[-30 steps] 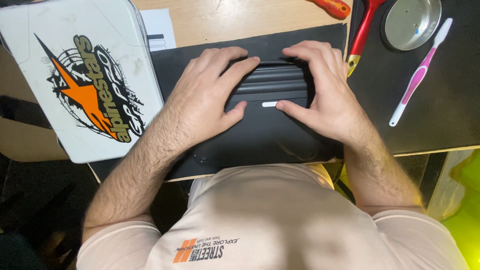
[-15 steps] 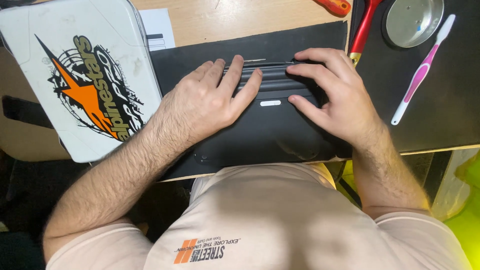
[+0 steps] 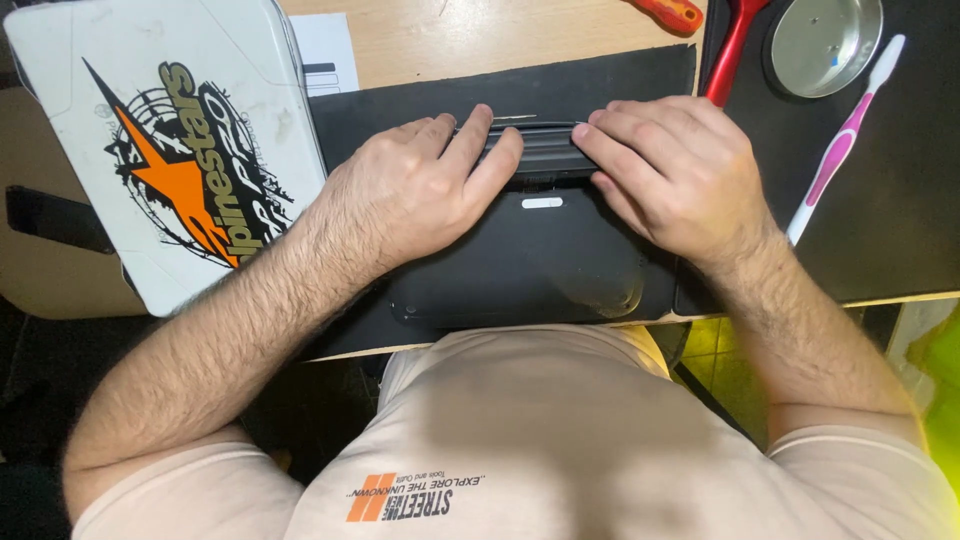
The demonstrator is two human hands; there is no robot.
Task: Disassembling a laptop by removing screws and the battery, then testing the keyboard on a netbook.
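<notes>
A flat black device [image 3: 540,265] with a small white label lies on a black mat [image 3: 600,75] at the desk's near edge. Along its far side runs a ribbed black bar [image 3: 545,150]. My left hand [image 3: 420,190] presses on the left part of the bar, with two fingers stretched flat over the ribs. My right hand [image 3: 675,170] holds the bar's right end, its fingertips curled onto it. The two hands' fingertips are a short gap apart. Both palms hide the device's upper corners.
A white hard case [image 3: 170,150] with an orange star sticker lies at the left, and a paper sheet [image 3: 325,50] sits behind it. At the back right are a red-handled tool [image 3: 735,50], an orange handle [image 3: 670,12], a round metal tin [image 3: 825,40] and a pink-and-white toothbrush [image 3: 845,140].
Both hands slid away from the device's middle toward its far side. The thumbs left the white label, and the fingers now bunch on the ribbed bar.
</notes>
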